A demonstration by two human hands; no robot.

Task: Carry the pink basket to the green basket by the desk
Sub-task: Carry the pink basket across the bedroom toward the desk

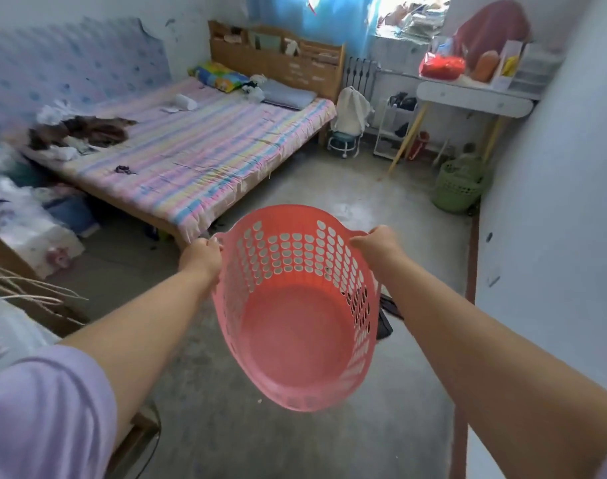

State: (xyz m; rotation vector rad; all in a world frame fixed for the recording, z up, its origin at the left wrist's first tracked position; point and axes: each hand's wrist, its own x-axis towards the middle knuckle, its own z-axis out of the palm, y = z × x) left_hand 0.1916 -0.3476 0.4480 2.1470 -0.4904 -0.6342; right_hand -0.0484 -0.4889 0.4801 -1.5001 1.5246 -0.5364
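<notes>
The pink basket [295,333] hangs in the air in front of me, empty, its perforated wall tilted so that I look into it. My left hand [202,259] grips its left handle and my right hand [376,245] grips its right handle. The green basket [457,188] stands on the floor at the far right, against the wall and beside the yellow legs of the white desk [475,98]. A stretch of bare concrete floor lies between the pink basket and the green one.
A bed with a striped quilt [198,146] fills the left half of the room. A small wheeled stool [343,143] and a white rack [395,129] stand between bed and desk. The wall [551,202] runs along my right. Bags and clutter [29,216] sit at the left.
</notes>
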